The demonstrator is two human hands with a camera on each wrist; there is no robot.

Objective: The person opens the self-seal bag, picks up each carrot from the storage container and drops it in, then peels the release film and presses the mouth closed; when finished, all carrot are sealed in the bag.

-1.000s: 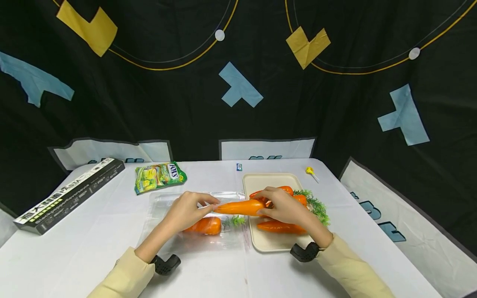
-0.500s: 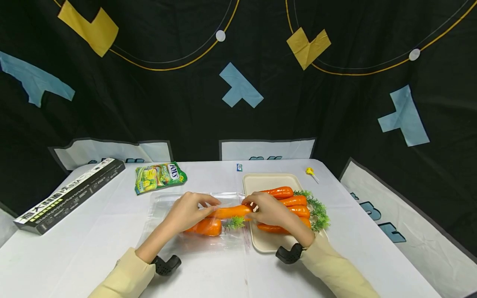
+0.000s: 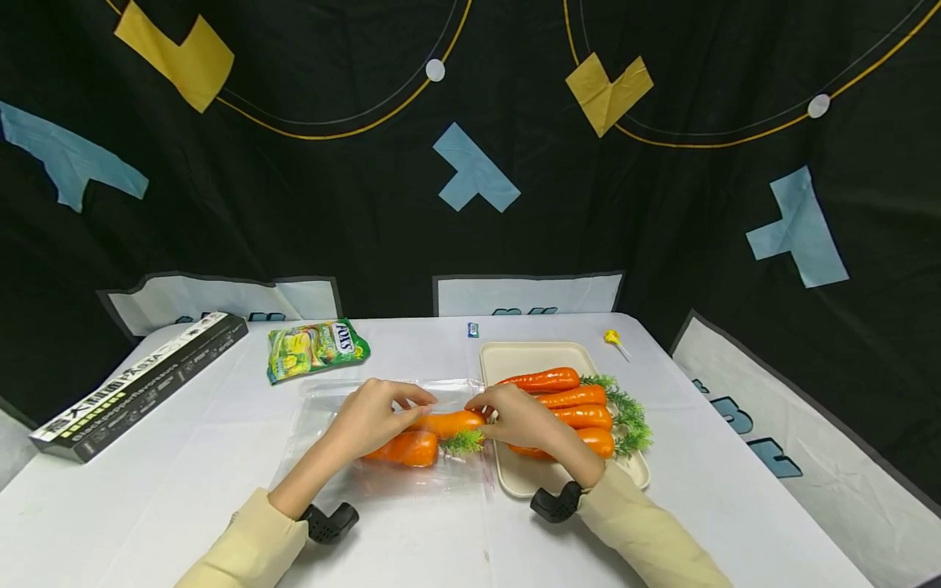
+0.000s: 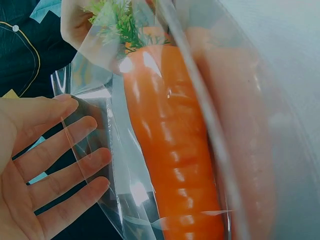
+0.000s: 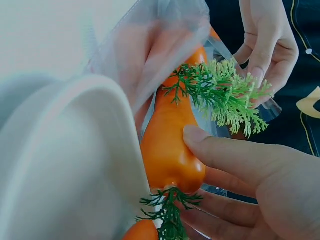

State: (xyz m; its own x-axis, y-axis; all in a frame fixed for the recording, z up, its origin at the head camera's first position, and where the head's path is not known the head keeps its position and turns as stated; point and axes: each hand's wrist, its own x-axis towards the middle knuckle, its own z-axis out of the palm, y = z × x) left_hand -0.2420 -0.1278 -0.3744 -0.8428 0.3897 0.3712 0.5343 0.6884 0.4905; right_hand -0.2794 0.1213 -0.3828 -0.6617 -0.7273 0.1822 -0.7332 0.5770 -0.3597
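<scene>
Two hands meet over a clear plastic zip bag [image 3: 382, 433] lying flat on the white-covered surface [image 3: 147, 490]. The right hand [image 3: 518, 420] pinches the thick end of a glossy orange plastic carrot with a green leafy top [image 3: 444, 423], thumb and fingers curled round it. A second ago this carrot hung in the air above the tray; half a second ago it was lower and nearer the bag; now its narrow end lies inside the bag's mouth, beside another orange carrot [image 3: 404, 447] already bagged. So the carrot looks partly in, with its thick end and leaves not yet past the opening.

The left hand [image 3: 371, 418] pinches the upper film of the bag at the mouth, lifting it. Its wrist view shows the fingers [image 4: 60, 150] fairly straight behind the film, with the carrot [image 4: 170, 150] just beyond them.

Just beyond the right hand sits a cream rectangular tray [image 3: 525, 355] with four more orange carrots [image 3: 581, 408]. Well beyond the left hand lie a green sweet packet [image 3: 316, 347] and a long black box [image 3: 140, 384].
</scene>
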